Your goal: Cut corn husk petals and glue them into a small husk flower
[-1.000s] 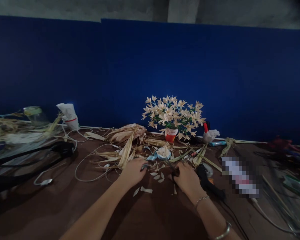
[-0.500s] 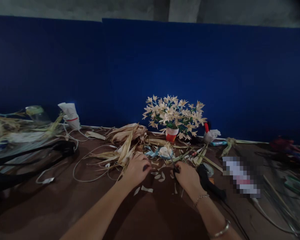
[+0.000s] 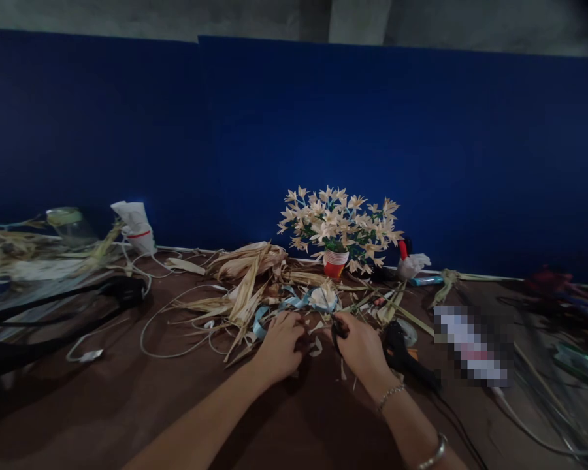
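Note:
My right hand [image 3: 361, 346] grips black-handled scissors [image 3: 341, 328], their blades pointing up and away from me. Palm down and to its left, my left hand [image 3: 281, 346] rests low over the table with its fingers curled; what its fingertips hold, if anything, is hidden. Between the hands lie small pale petal-shaped cut pieces [image 3: 316, 346], partly covered by the left hand. Just beyond them sit a pale bundle [image 3: 323, 298] and a curl of light blue ribbon [image 3: 259, 321]. Dry corn husks [image 3: 247, 287] are heaped behind my left hand.
Pale artificial flowers [image 3: 330, 219] stand in a red-and-white paper cup [image 3: 334, 262] at the back. Right of my right hand is a black corded tool [image 3: 411, 365]. White cable [image 3: 144, 336] loops on the left, near a black strap-like object [image 3: 122, 290]. A blue partition [image 3: 225, 130] stands behind.
My left hand has moved slightly right and toward me, now covering some of the cut pieces. My right hand, with the scissors, has shifted slightly left.

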Tool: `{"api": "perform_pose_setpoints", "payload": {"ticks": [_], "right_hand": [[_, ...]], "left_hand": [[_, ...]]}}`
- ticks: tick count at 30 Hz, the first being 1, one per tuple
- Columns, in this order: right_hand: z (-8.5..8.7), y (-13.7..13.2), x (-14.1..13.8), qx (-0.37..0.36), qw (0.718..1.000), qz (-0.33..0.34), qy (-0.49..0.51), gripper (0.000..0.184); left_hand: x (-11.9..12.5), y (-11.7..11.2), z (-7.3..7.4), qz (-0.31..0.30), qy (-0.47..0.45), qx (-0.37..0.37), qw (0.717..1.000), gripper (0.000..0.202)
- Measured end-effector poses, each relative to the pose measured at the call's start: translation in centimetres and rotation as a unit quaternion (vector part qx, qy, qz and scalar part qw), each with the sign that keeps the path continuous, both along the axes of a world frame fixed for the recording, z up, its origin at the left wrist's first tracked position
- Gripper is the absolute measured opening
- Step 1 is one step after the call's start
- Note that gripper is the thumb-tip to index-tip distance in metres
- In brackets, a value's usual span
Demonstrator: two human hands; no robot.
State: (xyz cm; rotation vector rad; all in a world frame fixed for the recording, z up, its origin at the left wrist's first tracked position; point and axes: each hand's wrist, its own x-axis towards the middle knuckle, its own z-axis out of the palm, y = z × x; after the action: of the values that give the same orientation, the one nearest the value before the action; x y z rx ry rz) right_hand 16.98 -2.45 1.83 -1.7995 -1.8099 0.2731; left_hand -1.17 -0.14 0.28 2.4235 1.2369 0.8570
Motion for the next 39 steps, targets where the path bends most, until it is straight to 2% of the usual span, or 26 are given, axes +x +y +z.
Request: {"api": "perform_pose_setpoints", "payload": {"ticks": [2, 3, 4, 6, 8, 9, 11, 13, 18, 24, 39], "right_hand": [[-0.5, 0.1, -0.3, 0.006, 0.993, 0.04, 0.108, 0.023], [-0.7, 0.1, -0.5, 0.0, 0.984, 0.061, 0.169, 0.025], [-0.9, 0.2, -0.8, -0.011, 0.97, 0.084, 0.228, 0.028], [-1.3, 0.1, -1.6, -0.043, 0.933, 0.132, 0.331, 0.033], [-1.4, -0.2, -2.4, -0.078, 0.895, 0.172, 0.405, 0.036], [-1.4, -0.3, -2.8, -0.097, 0.878, 0.185, 0.43, 0.037], [-1.3, -0.8, -3.4, -0.127, 0.853, 0.196, 0.466, 0.039], [-1.0, -1.2, -3.8, -0.148, 0.841, 0.195, 0.483, 0.04], [-0.5, -1.6, -4.2, -0.165, 0.832, 0.2, 0.49, 0.041], [-0.4, -1.7, -4.5, -0.165, 0.821, 0.205, 0.506, 0.04], [-0.4, -1.6, -4.7, -0.139, 0.837, 0.22, 0.482, 0.04]], "left_hand": [[0.0, 0.4, 0.3, 0.04, -0.114, -0.063, 0.991, 0.007], [-0.1, 0.5, 0.5, 0.057, -0.185, -0.116, 0.974, 0.01], [-0.1, 0.6, 0.6, 0.067, -0.262, -0.177, 0.946, 0.013], [-0.2, 0.6, 1.0, 0.065, -0.404, -0.294, 0.864, 0.019], [-0.2, 0.4, 1.4, 0.052, -0.502, -0.366, 0.782, 0.023], [-0.2, 0.3, 1.6, 0.047, -0.533, -0.383, 0.753, 0.024], [-0.1, 0.0, 1.8, 0.043, -0.566, -0.41, 0.714, 0.026], [-0.1, -0.2, 1.8, 0.032, -0.58, -0.43, 0.691, 0.026], [0.0, -0.2, 1.2, -0.003, -0.587, -0.456, 0.668, 0.024], [0.3, -0.4, 1.4, -0.001, -0.601, -0.443, 0.665, 0.023], [0.2, -0.3, 1.3, 0.002, -0.595, -0.438, 0.673, 0.025]]}}
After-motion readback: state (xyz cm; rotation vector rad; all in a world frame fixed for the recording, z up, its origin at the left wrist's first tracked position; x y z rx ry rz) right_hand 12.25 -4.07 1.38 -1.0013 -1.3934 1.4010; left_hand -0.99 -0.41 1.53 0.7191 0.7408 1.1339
